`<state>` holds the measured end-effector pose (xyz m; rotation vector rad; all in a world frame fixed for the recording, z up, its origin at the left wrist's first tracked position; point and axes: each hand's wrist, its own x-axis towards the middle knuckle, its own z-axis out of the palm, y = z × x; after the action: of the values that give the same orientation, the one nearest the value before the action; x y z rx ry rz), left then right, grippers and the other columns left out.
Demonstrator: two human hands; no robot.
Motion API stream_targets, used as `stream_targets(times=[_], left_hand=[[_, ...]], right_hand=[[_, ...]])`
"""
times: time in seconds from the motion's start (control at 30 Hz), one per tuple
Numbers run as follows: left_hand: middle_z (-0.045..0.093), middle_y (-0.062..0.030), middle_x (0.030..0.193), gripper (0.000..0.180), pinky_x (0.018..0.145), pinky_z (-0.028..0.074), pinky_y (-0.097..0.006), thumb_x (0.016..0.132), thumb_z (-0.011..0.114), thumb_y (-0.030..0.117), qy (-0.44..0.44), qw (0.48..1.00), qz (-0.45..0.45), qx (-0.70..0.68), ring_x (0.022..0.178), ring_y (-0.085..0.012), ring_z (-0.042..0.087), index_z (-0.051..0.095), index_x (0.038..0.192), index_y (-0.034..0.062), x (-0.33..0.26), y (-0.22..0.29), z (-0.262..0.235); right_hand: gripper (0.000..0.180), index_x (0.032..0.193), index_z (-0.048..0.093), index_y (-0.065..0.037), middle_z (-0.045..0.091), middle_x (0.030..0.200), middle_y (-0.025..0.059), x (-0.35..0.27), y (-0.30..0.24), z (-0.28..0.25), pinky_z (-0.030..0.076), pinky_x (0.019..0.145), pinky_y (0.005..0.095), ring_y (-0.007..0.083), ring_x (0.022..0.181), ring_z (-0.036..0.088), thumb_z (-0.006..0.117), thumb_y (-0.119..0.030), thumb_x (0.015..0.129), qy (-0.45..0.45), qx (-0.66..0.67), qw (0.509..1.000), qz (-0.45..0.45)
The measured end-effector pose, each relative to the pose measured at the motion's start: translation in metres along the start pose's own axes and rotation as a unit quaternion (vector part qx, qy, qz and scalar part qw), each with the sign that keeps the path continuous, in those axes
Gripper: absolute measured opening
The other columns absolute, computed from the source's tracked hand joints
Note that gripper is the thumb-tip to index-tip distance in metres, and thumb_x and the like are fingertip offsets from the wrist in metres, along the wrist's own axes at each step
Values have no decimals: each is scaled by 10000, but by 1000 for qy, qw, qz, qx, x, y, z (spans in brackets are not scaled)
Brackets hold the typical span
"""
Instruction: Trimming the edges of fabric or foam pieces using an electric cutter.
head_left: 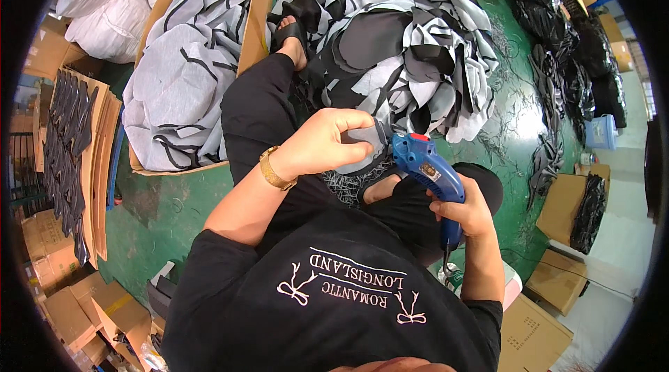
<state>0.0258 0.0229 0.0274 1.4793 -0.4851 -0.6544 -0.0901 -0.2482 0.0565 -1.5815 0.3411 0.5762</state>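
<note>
Blue curved plastic power tool (pixel 431 168) is up in front of the body, right hand (pixel 470 208) wrapped round its grip. Long axis slants, tool's head aimed forward and left, cord end back and right. Left hand (pixel 327 145) pinches a grey fabric piece (pixel 376 136) just beside that head. Further out: black-and-grey fabric heap (pixel 373 34) on shiny green floor (pixel 160 222), open cardboard box (pixel 254 31) of pale fabric left, black plastic-wrapped bundles (pixel 592 58) right.

- Green floor (pixel 171 208)
- Cloth pile (pixel 373 37), grey and black, directly on it
- Scraps (pixel 341 187) strewn beside the pile
- Open box (pixel 260 17) at left
- Black bags (pixel 596 51), far right, probably on it too
</note>
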Motion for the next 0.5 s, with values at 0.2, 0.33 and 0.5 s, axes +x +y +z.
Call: stream_targets(times=[0.2,0.33,0.5], left_hand=[[625,9,897,258,670,455,-209,786,664,38,-7,1000,7,-9,774,-30,529,614,1026,-45,2,-9,5],[625,16,905,255,667,454,-202,793,656,20,5,999,-11,-47,777,-26,526,608,1034,-47,3,-11,11],[619,6,961,255,717,473,-202,845,641,28,28,987,-5,-158,841,-29,553,581,1087,-26,4,-31,36]], right_hand=[[381,991,589,37,603,795,71,23,2,12,464,548,263,140,606,564,717,-94,657,6,117,992,-50],[407,980,580,33,585,752,76,34,-8,24,459,553,264,152,596,566,734,-155,654,79,143,982,-99],[422,989,583,8,594,840,30,58,-13,46,448,644,237,100,714,547,803,-140,661,132,-16,977,-167]])
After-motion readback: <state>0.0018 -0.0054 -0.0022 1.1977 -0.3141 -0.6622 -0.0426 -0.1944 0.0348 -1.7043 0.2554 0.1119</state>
